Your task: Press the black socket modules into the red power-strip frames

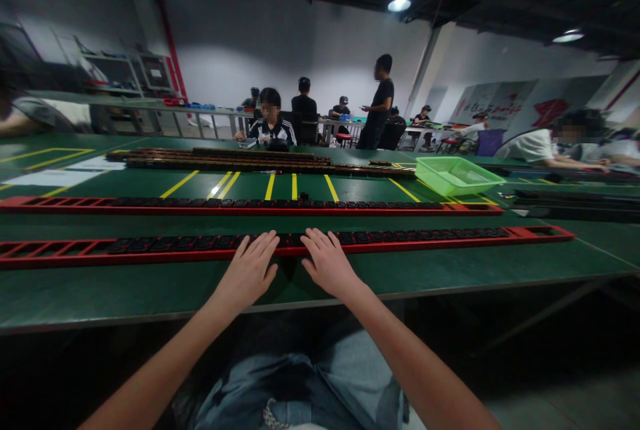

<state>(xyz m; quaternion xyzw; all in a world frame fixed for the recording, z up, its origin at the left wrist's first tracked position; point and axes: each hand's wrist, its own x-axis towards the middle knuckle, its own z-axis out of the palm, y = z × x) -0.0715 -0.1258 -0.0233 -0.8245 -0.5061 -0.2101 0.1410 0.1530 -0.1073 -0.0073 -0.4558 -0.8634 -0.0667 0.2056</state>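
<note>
A long red strip (440, 243) lies across the green table in front of me, with a row of black square pieces (185, 243) set along it. At its left end the slots are bare. My left hand (253, 267) rests palm down at the strip's middle, fingers stretched over the black pieces. Just right of it, my right hand (327, 260) lies the same way, fingers spread on the strip. Neither hand is wrapped round anything. Behind is a second red strip (480, 210), also with black pieces and bare slots at its left end.
A light green basket (455, 177) stands at the back right. Long dark brown strips (225, 160) are stacked at the far edge, with white paper sheets (55, 178) to their left. Yellow tape lines mark the green table (400, 277). A person (273, 123) sits opposite; others work around.
</note>
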